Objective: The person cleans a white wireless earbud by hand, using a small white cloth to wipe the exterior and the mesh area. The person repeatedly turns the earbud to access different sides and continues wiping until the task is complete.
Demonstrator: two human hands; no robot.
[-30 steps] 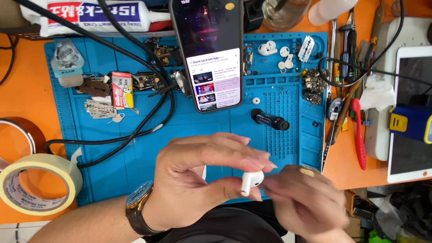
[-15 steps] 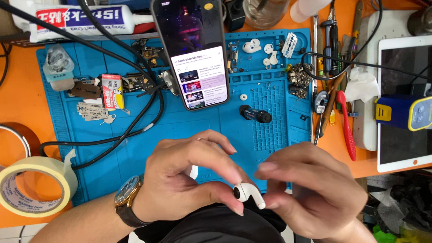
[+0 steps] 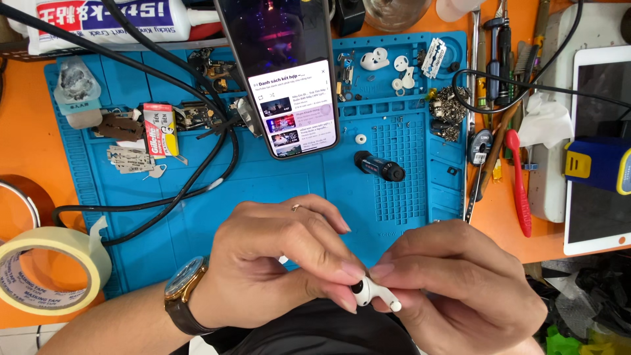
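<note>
Since the earlier frame, both hands are sitting lower over the blue mat [image 3: 197, 217], left hand [image 3: 276, 269] and right hand [image 3: 453, 289] fingers pinching the white earbud [image 3: 373, 292] between them, steadying it for close handling.

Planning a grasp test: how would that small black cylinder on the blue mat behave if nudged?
The black cylinder lies on its side on the blue mat, so a sideways push would probably roll it. It looks small, rigid and likely light. The mat's ridged grid beside it may check the roll. Both hands are busy with the white earbud.
</note>
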